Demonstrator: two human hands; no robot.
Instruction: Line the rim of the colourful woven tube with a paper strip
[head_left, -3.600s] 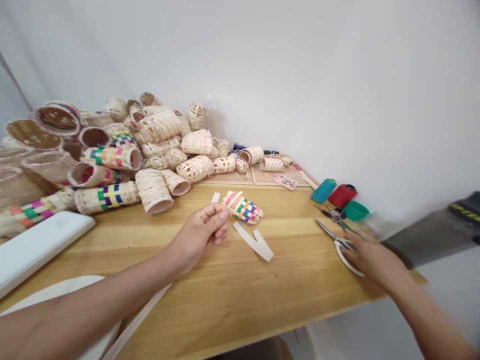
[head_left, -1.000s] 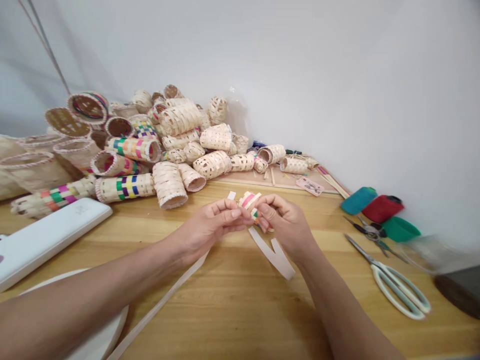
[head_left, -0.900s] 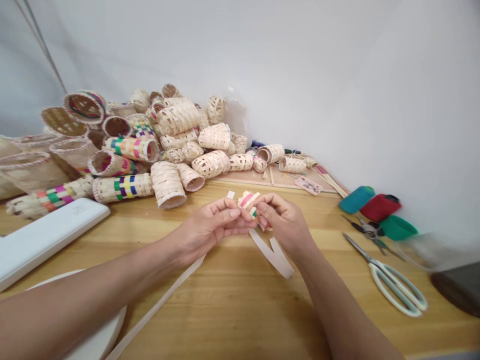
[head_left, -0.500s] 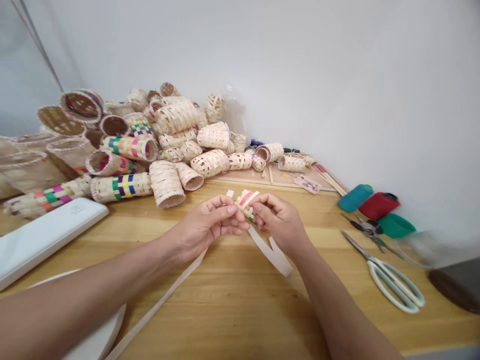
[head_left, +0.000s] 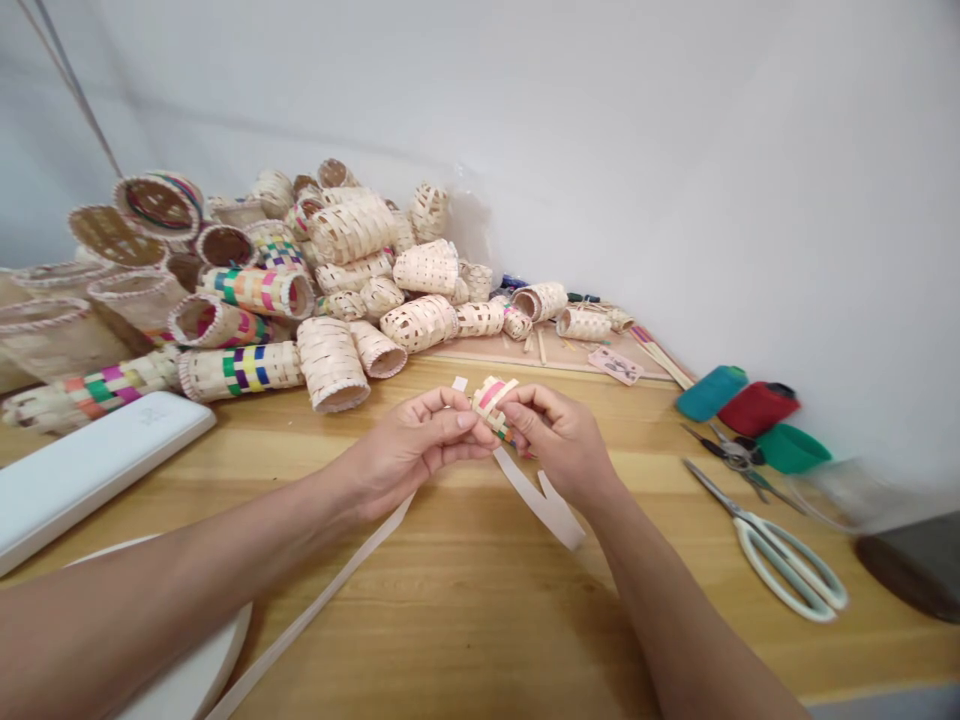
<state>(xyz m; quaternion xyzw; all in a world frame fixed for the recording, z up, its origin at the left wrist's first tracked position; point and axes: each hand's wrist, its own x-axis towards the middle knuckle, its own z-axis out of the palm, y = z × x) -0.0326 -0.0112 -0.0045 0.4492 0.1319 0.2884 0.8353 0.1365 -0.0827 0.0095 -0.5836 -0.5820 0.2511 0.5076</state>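
A small woven piece point(head_left: 491, 399) with pink, green and orange bands is held between my two hands above the wooden table point(head_left: 420, 610). My right hand point(head_left: 551, 435) pinches its right side between thumb and fingers. At its left edge, my left hand point(head_left: 431, 435) has thumb and forefinger pressed together on a pale flat strip point(head_left: 322, 600), whose short end shows above the fingers and whose long part runs down to the lower left. Another pale strip point(head_left: 544, 505) hangs in a bent loop below the woven piece.
Many woven baskets point(head_left: 334, 365) are piled at the back left. A white case point(head_left: 97, 470) and a white round object point(head_left: 195, 670) lie left. On the right are scissors point(head_left: 780, 560), pliers point(head_left: 739, 455) and thread spools point(head_left: 757, 408). Thin sticks point(head_left: 660, 355) lie at the back.
The view has shifted very slightly. My left hand's lower fingers have curled in a little; both hands keep their places at the woven piece.
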